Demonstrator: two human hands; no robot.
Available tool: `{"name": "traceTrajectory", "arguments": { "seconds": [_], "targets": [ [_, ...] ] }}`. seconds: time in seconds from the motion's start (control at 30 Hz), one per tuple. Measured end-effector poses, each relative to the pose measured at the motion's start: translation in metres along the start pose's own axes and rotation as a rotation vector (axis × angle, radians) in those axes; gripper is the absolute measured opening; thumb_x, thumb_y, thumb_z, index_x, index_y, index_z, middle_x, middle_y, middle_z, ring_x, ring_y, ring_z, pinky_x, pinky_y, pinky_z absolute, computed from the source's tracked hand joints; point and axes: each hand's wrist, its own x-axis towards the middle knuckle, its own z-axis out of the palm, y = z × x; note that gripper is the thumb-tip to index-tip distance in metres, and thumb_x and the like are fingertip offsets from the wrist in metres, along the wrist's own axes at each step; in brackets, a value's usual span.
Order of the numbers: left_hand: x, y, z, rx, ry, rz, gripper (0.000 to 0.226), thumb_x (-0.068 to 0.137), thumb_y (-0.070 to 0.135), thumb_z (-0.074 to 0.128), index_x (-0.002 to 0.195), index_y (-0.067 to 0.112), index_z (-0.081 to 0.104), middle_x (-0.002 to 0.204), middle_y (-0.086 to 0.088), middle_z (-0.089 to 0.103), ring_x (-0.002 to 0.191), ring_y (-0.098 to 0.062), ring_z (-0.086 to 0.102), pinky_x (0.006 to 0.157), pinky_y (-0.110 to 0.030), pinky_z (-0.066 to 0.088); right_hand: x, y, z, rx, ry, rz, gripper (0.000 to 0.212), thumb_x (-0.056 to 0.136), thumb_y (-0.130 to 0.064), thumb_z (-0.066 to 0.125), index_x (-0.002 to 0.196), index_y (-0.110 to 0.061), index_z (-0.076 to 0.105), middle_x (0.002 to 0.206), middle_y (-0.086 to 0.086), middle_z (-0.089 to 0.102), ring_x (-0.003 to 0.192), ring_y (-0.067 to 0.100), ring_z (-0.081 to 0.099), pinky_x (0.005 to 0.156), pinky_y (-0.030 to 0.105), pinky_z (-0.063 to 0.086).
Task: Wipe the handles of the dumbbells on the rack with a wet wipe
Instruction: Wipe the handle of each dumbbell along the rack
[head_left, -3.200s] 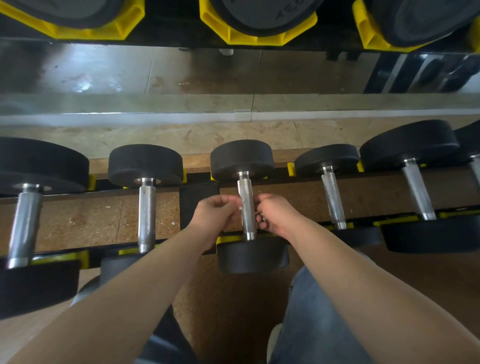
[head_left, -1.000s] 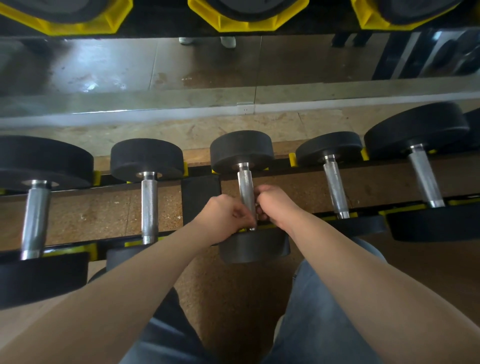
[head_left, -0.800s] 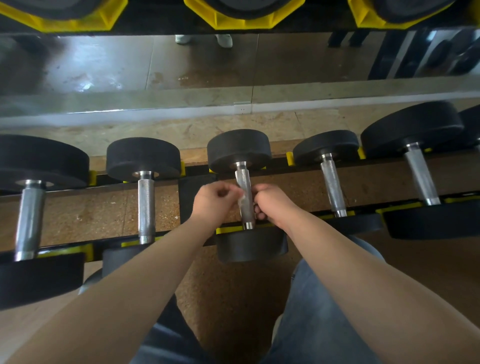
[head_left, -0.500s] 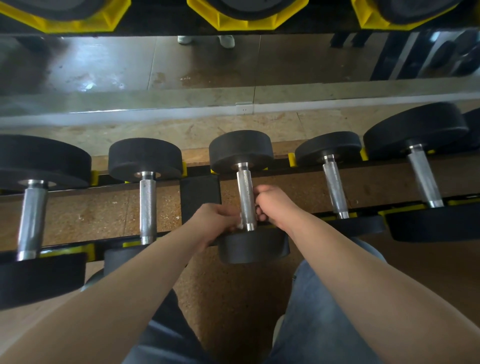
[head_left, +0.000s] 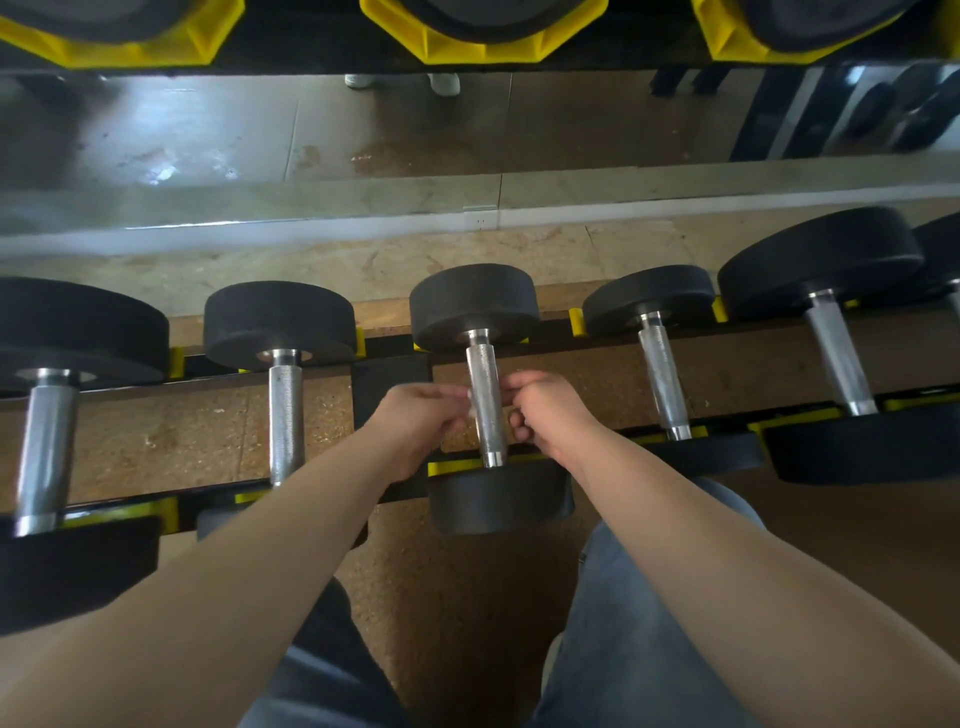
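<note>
Dumbbell handle lies between the hands. Left hand pinches a pale wipe against it; right hand curls alongside, hold unclear.

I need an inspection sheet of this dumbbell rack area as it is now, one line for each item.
Surface: black metal rack with yellow saddles; black-headed dumbbells lie across its rails.
Job's things: middle dumbbell's knurled steel handle; a pale wet wipe barely shows against it.
Clutter: nothing seen.
Grippers: left hand pinches the wet wipe left of the handle; right hand is curled at the handle's right side, its hold hidden.
Cables: nothing seen.
Surroundings: mirror panel behind, speckled brown floor below, yellow cradles on the upper tier.
</note>
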Motion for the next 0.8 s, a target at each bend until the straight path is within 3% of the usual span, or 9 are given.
{"name": "traceTrajectory", "arguments": {
  "seconds": [0.1, 0.2, 0.3, 0.43, 0.5, 0.57, 0.67, 0.73, 0.8],
  "targets": [
    [-0.011, -0.010, -0.007, -0.006, -0.083, -0.072, 0.023, 0.092, 0.000, 0.070, 0.115, -0.001, 0.070, 0.111, -0.016, 0.074, 0.084, -0.012, 0.072, 0.066, -0.017, 0.058, 0.002, -0.001, 0.003, -0.081, 0.013, -0.001, 0.031, 0.101, -0.007, 0.041, 0.119, -0.018, 0.065, 0.101, 0.011, 0.070, 0.063, 0.015, 0.054, 0.053, 0.027, 0.044],
    [-0.001, -0.003, 0.006, -0.205, 0.016, -0.020, 0.019, 0.097, -0.001, 0.064, 0.115, 0.000, 0.068, 0.112, -0.015, 0.072, 0.094, -0.016, 0.070, 0.079, -0.022, 0.060, 0.001, -0.001, 0.003, -0.105, 0.024, -0.001, 0.031, 0.102, -0.009, 0.042, 0.121, -0.018, 0.065, 0.097, 0.011, 0.069, 0.066, 0.017, 0.055, 0.056, 0.029, 0.045],
    [0.011, 0.003, 0.017, -0.266, 0.127, 0.025, 0.014, 0.098, 0.003, 0.064, 0.111, 0.005, 0.071, 0.110, -0.013, 0.074, 0.095, -0.017, 0.073, 0.079, -0.025, 0.060, -0.004, -0.004, 0.002, -0.108, 0.036, -0.005, 0.030, 0.103, -0.010, 0.043, 0.123, -0.019, 0.064, 0.102, 0.010, 0.069, 0.067, 0.016, 0.055, 0.057, 0.028, 0.046],
    [-0.004, -0.005, 0.006, 0.399, 0.008, 0.022, 0.021, 0.095, 0.011, 0.070, 0.115, 0.013, 0.074, 0.105, -0.007, 0.074, 0.095, -0.017, 0.071, 0.079, -0.029, 0.059, -0.007, -0.006, 0.006, -0.128, 0.069, 0.001, 0.033, 0.103, -0.011, 0.042, 0.128, -0.018, 0.062, 0.103, 0.011, 0.069, 0.066, 0.015, 0.055, 0.055, 0.028, 0.045],
    [-0.012, -0.009, 0.002, 0.590, -0.067, -0.020, 0.017, 0.095, 0.013, 0.069, 0.111, 0.014, 0.075, 0.104, -0.008, 0.073, 0.096, -0.018, 0.070, 0.079, -0.031, 0.059, -0.010, -0.008, 0.009, -0.164, 0.081, 0.005, 0.035, 0.102, -0.011, 0.042, 0.130, -0.020, 0.062, 0.103, 0.011, 0.070, 0.068, 0.017, 0.057, 0.056, 0.029, 0.046],
    [-0.013, -0.006, 0.002, 0.450, -0.063, -0.054, 0.012, 0.097, 0.007, 0.066, 0.105, 0.008, 0.074, 0.099, -0.011, 0.073, 0.086, -0.017, 0.069, 0.078, -0.030, 0.060, -0.012, -0.009, 0.011, -0.179, 0.088, 0.002, 0.035, 0.102, -0.012, 0.043, 0.130, -0.021, 0.063, 0.104, 0.011, 0.071, 0.069, 0.017, 0.058, 0.056, 0.029, 0.047],
    [0.001, 0.003, 0.009, -0.110, -0.060, -0.098, 0.013, 0.100, -0.002, 0.058, 0.105, 0.001, 0.070, 0.094, -0.013, 0.070, 0.077, -0.013, 0.066, 0.067, -0.020, 0.059, -0.017, -0.012, 0.011, -0.167, 0.127, -0.004, 0.031, 0.102, -0.013, 0.045, 0.122, -0.023, 0.067, 0.105, 0.007, 0.072, 0.072, 0.016, 0.059, 0.062, 0.031, 0.050],
    [0.015, 0.012, 0.013, -0.344, -0.008, -0.004, 0.017, 0.101, -0.002, 0.058, 0.112, -0.001, 0.070, 0.098, -0.014, 0.071, 0.077, -0.014, 0.065, 0.063, -0.018, 0.058, -0.020, -0.014, 0.011, -0.140, 0.187, -0.029, 0.027, 0.102, -0.012, 0.048, 0.113, -0.023, 0.070, 0.106, 0.003, 0.072, 0.082, 0.016, 0.062, 0.078, 0.035, 0.055],
    [0.025, 0.019, 0.018, -0.384, 0.065, 0.057, 0.021, 0.100, 0.000, 0.059, 0.117, -0.003, 0.070, 0.091, -0.010, 0.071, 0.071, -0.013, 0.064, 0.061, -0.020, 0.055, -0.026, -0.016, 0.009, -0.136, 0.261, -0.070, 0.027, 0.101, -0.009, 0.050, 0.106, -0.024, 0.072, 0.104, -0.001, 0.070, 0.096, 0.017, 0.063, 0.093, 0.038, 0.053]
  ]
}}
